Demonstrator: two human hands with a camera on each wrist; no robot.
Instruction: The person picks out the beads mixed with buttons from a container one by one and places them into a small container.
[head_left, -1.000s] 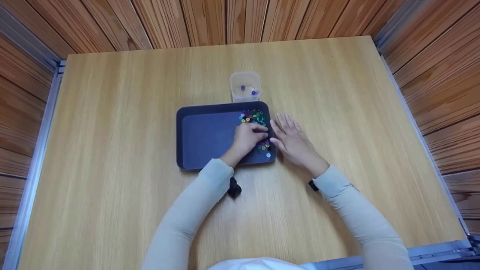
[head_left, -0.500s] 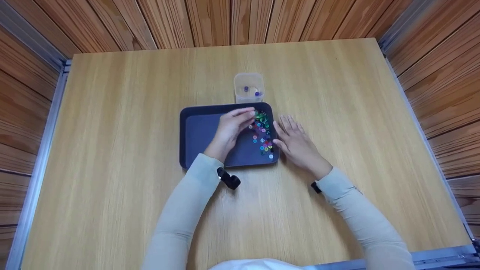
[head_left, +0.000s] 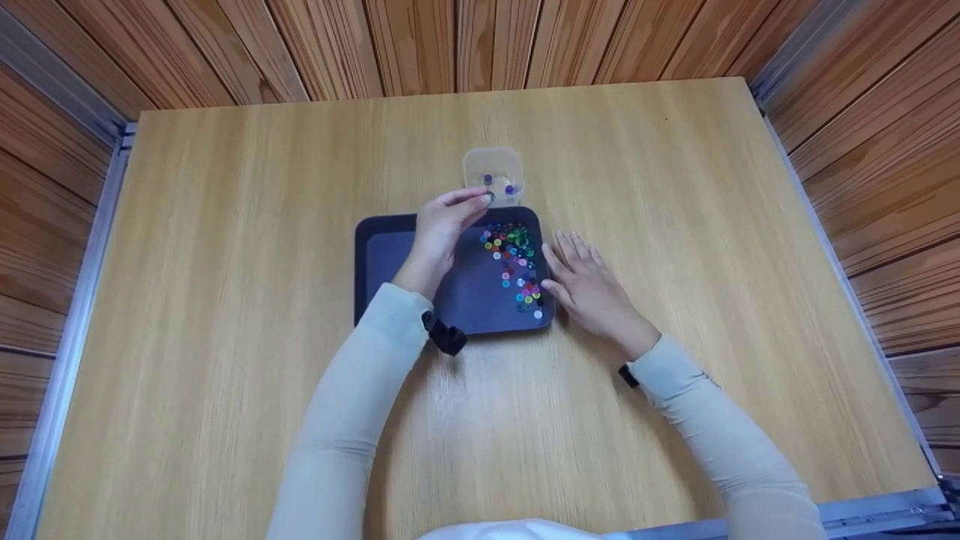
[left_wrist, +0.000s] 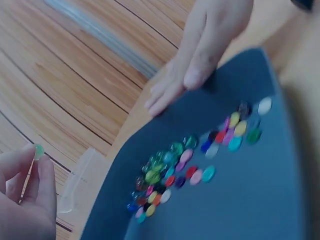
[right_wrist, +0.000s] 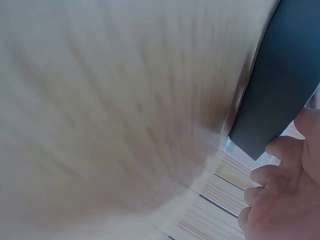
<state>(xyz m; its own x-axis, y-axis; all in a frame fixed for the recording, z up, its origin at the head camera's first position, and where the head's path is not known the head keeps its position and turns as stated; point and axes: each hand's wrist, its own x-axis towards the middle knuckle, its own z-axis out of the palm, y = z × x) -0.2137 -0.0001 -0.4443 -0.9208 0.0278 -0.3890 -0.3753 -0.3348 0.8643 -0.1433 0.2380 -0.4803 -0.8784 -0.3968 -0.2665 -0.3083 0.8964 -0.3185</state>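
Observation:
Between thumb and fingertips, my left hand [head_left: 442, 223] pinches a small translucent green bead [left_wrist: 39, 151]. In the head view it is at the near edge of a clear plastic container [head_left: 493, 159], just past the tray's far rim. Two small purple pieces [head_left: 488, 179] lie inside that container. The dark blue tray [head_left: 390, 247] holds a spread of colourful buttons [left_wrist: 235, 142] and green translucent beads [left_wrist: 159, 162] along its right side. My right hand [head_left: 596, 292] lies with straight fingers against the tray's right wall, holding nothing.
A light wooden table [head_left: 225, 262] carries the tray and container. Wooden plank walls [head_left: 420, 45] rise behind it and at both sides, with metal rails [head_left: 67, 360] along the edges. A black wrist strap [head_left: 445, 334] sticks out below my left wrist.
My left hand has lifted from the buttons and beads in the tray and moved away toward the container, carrying the green bead. The right hand has stayed at the tray's side.

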